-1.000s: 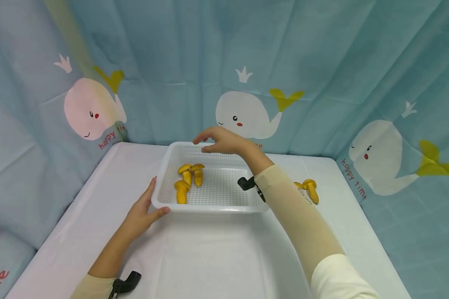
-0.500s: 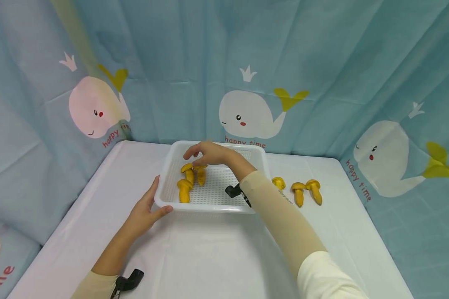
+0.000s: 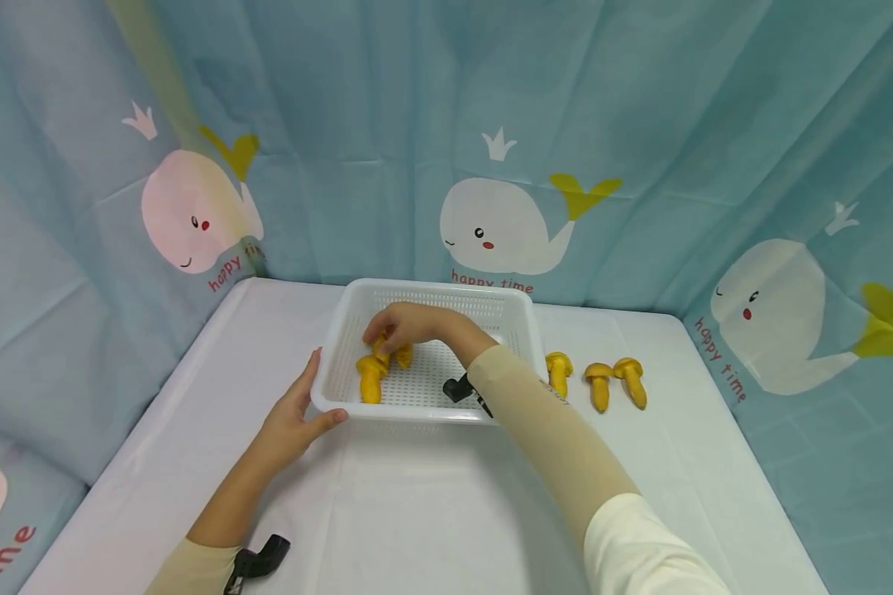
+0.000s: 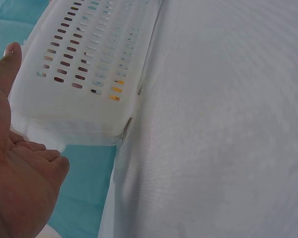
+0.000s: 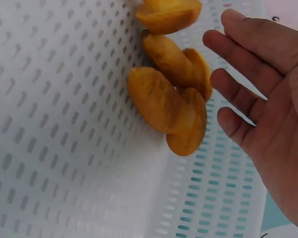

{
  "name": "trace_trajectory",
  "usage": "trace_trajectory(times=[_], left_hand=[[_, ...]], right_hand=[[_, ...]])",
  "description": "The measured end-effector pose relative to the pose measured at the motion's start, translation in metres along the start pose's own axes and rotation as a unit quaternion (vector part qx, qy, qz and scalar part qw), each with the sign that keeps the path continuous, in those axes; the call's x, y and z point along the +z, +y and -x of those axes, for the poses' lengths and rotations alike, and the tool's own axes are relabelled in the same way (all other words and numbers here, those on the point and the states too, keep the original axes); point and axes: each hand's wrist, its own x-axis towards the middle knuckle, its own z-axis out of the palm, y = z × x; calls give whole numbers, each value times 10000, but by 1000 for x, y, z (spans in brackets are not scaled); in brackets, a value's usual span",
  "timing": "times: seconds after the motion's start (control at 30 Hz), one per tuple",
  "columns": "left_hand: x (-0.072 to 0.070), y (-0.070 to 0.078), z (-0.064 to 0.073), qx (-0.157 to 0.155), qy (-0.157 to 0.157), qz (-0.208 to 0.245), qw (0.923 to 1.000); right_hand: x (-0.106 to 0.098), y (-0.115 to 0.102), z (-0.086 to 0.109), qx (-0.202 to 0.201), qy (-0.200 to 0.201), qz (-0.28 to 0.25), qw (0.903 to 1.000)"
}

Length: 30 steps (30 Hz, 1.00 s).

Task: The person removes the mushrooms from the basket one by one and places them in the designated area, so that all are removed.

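A white perforated plastic basket [image 3: 432, 415] stands on the table, with three yellow mushrooms [image 3: 370, 382] toward its left end. At the basket's front left corner is my left hand [image 3: 286, 430], thumb at the front rim and fingers stretched along the left side. My right hand [image 3: 409, 322] reaches down inside, its fingertips right over the rear mushrooms [image 3: 404, 356] and partly hiding them. In the right wrist view, the fingers [image 5: 236, 91] are spread beside the mushroom caps [image 5: 189, 124], with nothing gripped between them.
Three more yellow mushrooms [image 3: 599, 387] lie in a row on the white tablecloth [image 3: 417, 512], right of the basket. A blue curtain [image 3: 387, 124] printed with whales surrounds the table. A small black camera is strapped to each wrist.
My right hand has come down from above the basket's back rim to the mushrooms inside. As its forearm moved left, the mushrooms on the right came into view. My left hand stays at the corner.
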Motion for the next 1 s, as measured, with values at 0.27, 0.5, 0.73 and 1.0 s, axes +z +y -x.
trace_trajectory(times=[0.27,0.5,0.73,1.0], left_hand=[[-1,1,1,-67,-29,29,10000],[-1,1,2,-66,-35,36,10000],[-1,1,2,-43,-42,-26,10000],[0,1,1,-64,-65,-105,9999]], right_hand=[[6,1,-5,103,-294,-163,9994],[10,4,-9,137,-461,-80,9988],[13,6,-11,160,-522,65,9985],[16,7,-13,229,-527,68,9983]])
